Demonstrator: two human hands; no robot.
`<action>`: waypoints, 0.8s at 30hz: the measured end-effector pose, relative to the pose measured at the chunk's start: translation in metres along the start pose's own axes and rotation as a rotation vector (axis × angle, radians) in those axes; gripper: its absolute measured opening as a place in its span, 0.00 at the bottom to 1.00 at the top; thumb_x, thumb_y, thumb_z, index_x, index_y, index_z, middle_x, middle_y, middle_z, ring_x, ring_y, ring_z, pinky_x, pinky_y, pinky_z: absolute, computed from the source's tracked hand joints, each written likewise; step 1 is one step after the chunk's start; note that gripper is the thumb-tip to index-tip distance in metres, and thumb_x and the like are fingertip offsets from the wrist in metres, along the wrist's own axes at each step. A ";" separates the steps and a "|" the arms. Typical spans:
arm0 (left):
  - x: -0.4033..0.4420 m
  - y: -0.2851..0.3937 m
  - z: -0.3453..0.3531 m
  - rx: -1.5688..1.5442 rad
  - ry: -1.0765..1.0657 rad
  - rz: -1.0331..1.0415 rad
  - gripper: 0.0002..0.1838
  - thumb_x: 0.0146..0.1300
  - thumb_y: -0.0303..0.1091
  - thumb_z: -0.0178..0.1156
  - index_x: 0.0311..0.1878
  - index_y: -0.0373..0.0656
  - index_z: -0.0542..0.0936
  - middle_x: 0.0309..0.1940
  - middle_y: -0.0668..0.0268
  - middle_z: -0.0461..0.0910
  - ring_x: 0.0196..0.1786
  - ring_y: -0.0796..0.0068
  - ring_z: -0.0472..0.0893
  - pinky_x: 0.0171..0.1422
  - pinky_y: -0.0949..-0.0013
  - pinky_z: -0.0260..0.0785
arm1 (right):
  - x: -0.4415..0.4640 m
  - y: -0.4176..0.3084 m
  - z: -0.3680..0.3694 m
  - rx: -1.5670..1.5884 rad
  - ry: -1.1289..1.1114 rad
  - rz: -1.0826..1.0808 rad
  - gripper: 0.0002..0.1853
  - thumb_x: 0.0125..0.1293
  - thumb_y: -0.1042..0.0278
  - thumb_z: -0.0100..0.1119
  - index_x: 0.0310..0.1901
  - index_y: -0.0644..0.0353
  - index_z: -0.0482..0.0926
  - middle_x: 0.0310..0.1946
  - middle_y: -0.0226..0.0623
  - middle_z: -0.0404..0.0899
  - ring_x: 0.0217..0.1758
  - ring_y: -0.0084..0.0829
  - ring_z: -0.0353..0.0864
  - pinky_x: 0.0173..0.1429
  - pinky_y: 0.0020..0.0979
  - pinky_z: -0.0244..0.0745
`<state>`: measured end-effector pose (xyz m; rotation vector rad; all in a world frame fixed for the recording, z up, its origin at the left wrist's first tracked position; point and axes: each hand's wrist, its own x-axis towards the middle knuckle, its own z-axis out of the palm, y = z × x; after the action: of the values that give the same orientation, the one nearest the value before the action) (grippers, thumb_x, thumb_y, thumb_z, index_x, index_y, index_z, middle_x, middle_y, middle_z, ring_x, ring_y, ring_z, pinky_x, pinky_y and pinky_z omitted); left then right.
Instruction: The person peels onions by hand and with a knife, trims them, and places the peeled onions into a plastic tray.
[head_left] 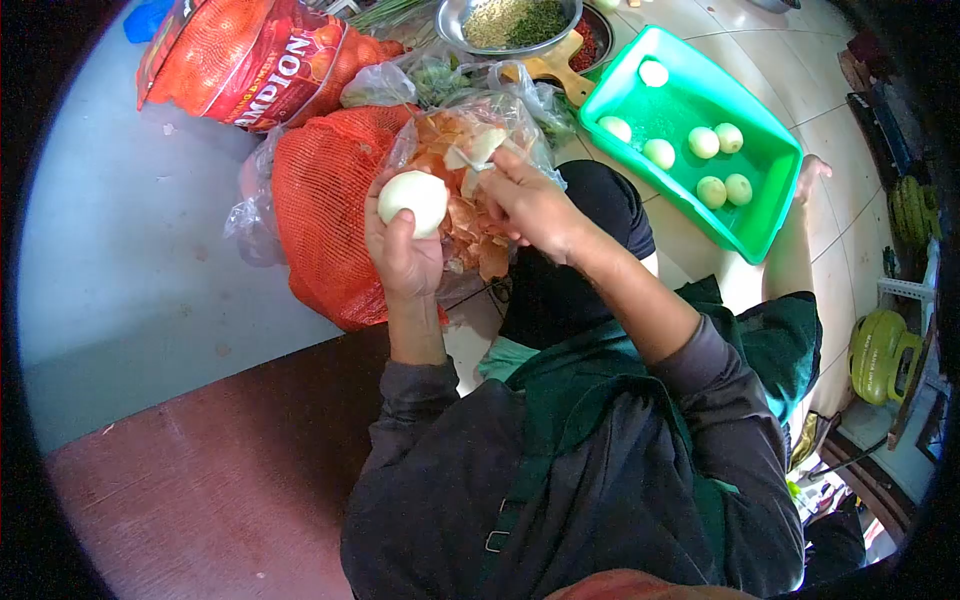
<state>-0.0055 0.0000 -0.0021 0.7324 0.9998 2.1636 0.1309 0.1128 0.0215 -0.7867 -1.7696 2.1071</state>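
A peeled white onion (413,203) rests in my left hand (408,258), its fingers and thumb wrapped round it. To its right, my right hand (530,207) is closed, with a pale piece of onion skin (478,150) by its fingertips. What the right fingers grip is too small and covered to name. Under both hands lies a clear plastic bag holding brown onion skins (480,238). A red mesh sack (325,210) stands against the bag on the left.
Several peeled onions (704,142) lie in a green plastic basin (690,195) on the tiled floor at right. A metal bowl (510,48) of chopped food stands at the back beside a wooden board (560,68). A printed red onion sack (265,65) is at upper left.
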 end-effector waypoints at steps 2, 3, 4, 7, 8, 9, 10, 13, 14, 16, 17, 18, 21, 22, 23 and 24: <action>0.000 0.007 0.005 0.006 0.022 0.066 0.26 0.60 0.30 0.55 0.61 0.34 0.62 0.53 0.52 0.73 0.56 0.57 0.75 0.62 0.51 0.69 | -0.001 0.000 -0.006 0.032 -0.045 0.116 0.19 0.69 0.57 0.47 0.55 0.58 0.72 0.31 0.35 0.76 0.27 0.26 0.74 0.32 0.27 0.70; 0.001 0.006 0.005 0.039 0.067 0.091 0.26 0.61 0.30 0.55 0.61 0.34 0.62 0.53 0.52 0.73 0.56 0.57 0.75 0.62 0.52 0.69 | -0.002 -0.001 -0.007 0.054 -0.086 0.179 0.18 0.68 0.57 0.47 0.54 0.58 0.73 0.27 0.33 0.75 0.21 0.22 0.71 0.25 0.25 0.69; 0.003 0.005 0.004 0.074 0.113 0.112 0.25 0.62 0.31 0.55 0.61 0.34 0.62 0.53 0.52 0.73 0.56 0.57 0.75 0.62 0.52 0.69 | -0.003 -0.001 -0.002 0.110 -0.094 0.156 0.18 0.69 0.57 0.46 0.53 0.59 0.73 0.22 0.27 0.70 0.14 0.16 0.61 0.16 0.20 0.57; 0.008 -0.005 -0.001 0.153 0.122 0.180 0.25 0.65 0.31 0.56 0.62 0.36 0.60 0.54 0.54 0.71 0.56 0.59 0.74 0.62 0.54 0.69 | -0.007 -0.005 0.004 0.148 -0.097 0.145 0.19 0.69 0.57 0.46 0.53 0.63 0.73 0.23 0.29 0.71 0.16 0.18 0.65 0.19 0.21 0.61; 0.008 -0.010 0.000 0.174 0.119 0.197 0.26 0.65 0.30 0.56 0.62 0.37 0.59 0.54 0.54 0.70 0.56 0.59 0.74 0.62 0.55 0.69 | -0.010 -0.008 0.006 0.085 -0.088 0.066 0.22 0.69 0.57 0.48 0.56 0.66 0.70 0.25 0.30 0.73 0.21 0.20 0.70 0.25 0.23 0.67; 0.006 -0.014 0.000 0.195 0.117 0.212 0.26 0.65 0.30 0.56 0.63 0.37 0.58 0.55 0.54 0.70 0.57 0.60 0.74 0.62 0.55 0.69 | -0.013 -0.009 0.011 0.074 -0.099 0.012 0.22 0.70 0.57 0.48 0.58 0.64 0.68 0.25 0.29 0.72 0.21 0.18 0.68 0.25 0.22 0.65; 0.004 -0.018 0.001 0.205 0.144 0.214 0.27 0.63 0.29 0.58 0.63 0.38 0.58 0.55 0.55 0.69 0.57 0.62 0.73 0.62 0.57 0.68 | -0.015 -0.010 0.017 0.063 -0.110 -0.043 0.23 0.70 0.58 0.48 0.61 0.62 0.67 0.25 0.28 0.71 0.20 0.17 0.67 0.24 0.20 0.63; -0.001 -0.024 0.001 0.244 0.174 0.240 0.30 0.60 0.26 0.62 0.61 0.39 0.58 0.55 0.58 0.67 0.57 0.67 0.70 0.64 0.62 0.65 | -0.016 -0.005 0.025 -0.045 -0.082 -0.201 0.25 0.71 0.62 0.48 0.67 0.60 0.61 0.27 0.31 0.72 0.23 0.19 0.70 0.28 0.22 0.66; -0.002 -0.024 -0.001 0.262 0.152 0.258 0.30 0.59 0.26 0.63 0.61 0.40 0.58 0.55 0.58 0.67 0.57 0.68 0.70 0.64 0.63 0.65 | -0.019 -0.005 0.025 -0.105 -0.042 -0.230 0.25 0.71 0.63 0.48 0.67 0.60 0.61 0.28 0.32 0.74 0.24 0.21 0.72 0.30 0.24 0.69; -0.002 -0.026 -0.004 0.314 0.127 0.309 0.30 0.58 0.24 0.63 0.60 0.40 0.58 0.54 0.58 0.67 0.57 0.66 0.71 0.63 0.62 0.67 | -0.019 -0.002 0.027 -0.207 0.035 -0.343 0.24 0.71 0.65 0.46 0.66 0.60 0.61 0.32 0.37 0.76 0.30 0.26 0.76 0.36 0.28 0.72; -0.001 -0.028 -0.006 0.346 0.126 0.342 0.30 0.57 0.23 0.62 0.59 0.41 0.58 0.53 0.58 0.68 0.56 0.65 0.72 0.62 0.61 0.68 | -0.015 0.006 0.028 -0.250 0.071 -0.423 0.23 0.71 0.66 0.46 0.66 0.60 0.62 0.35 0.39 0.78 0.33 0.29 0.78 0.40 0.30 0.73; 0.000 -0.028 -0.005 0.377 0.123 0.375 0.29 0.57 0.21 0.62 0.59 0.42 0.58 0.53 0.57 0.69 0.56 0.63 0.73 0.61 0.60 0.70 | -0.014 0.006 0.029 -0.294 0.108 -0.505 0.23 0.72 0.66 0.45 0.66 0.60 0.62 0.38 0.42 0.79 0.37 0.32 0.80 0.45 0.32 0.75; -0.001 -0.026 -0.001 0.373 0.116 0.401 0.30 0.54 0.18 0.61 0.57 0.42 0.58 0.52 0.56 0.70 0.55 0.63 0.73 0.61 0.59 0.70 | -0.020 -0.004 0.025 -0.287 0.038 -0.364 0.21 0.71 0.68 0.43 0.65 0.60 0.64 0.48 0.48 0.77 0.51 0.37 0.79 0.56 0.34 0.71; -0.001 -0.025 0.001 0.378 0.128 0.390 0.30 0.53 0.19 0.62 0.57 0.41 0.58 0.53 0.56 0.69 0.56 0.64 0.72 0.61 0.60 0.69 | -0.019 -0.004 0.025 -0.285 0.039 -0.357 0.21 0.72 0.68 0.43 0.65 0.61 0.64 0.50 0.49 0.76 0.53 0.38 0.78 0.58 0.34 0.70; -0.002 -0.025 0.002 0.383 0.141 0.378 0.30 0.52 0.19 0.62 0.56 0.41 0.59 0.54 0.57 0.68 0.56 0.66 0.71 0.62 0.61 0.68 | -0.018 -0.003 0.025 -0.283 0.042 -0.349 0.21 0.72 0.68 0.43 0.64 0.61 0.64 0.51 0.50 0.75 0.55 0.38 0.76 0.59 0.33 0.68; -0.002 -0.024 0.003 0.388 0.153 0.366 0.30 0.52 0.20 0.63 0.55 0.40 0.59 0.54 0.57 0.67 0.57 0.68 0.70 0.62 0.63 0.67 | -0.017 -0.002 0.025 -0.281 0.044 -0.341 0.21 0.72 0.69 0.42 0.64 0.61 0.65 0.53 0.51 0.74 0.57 0.38 0.75 0.61 0.33 0.67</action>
<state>0.0058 0.0119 -0.0206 1.0058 1.4897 2.3897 0.1299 0.0840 0.0302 -0.5414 -2.0359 1.6362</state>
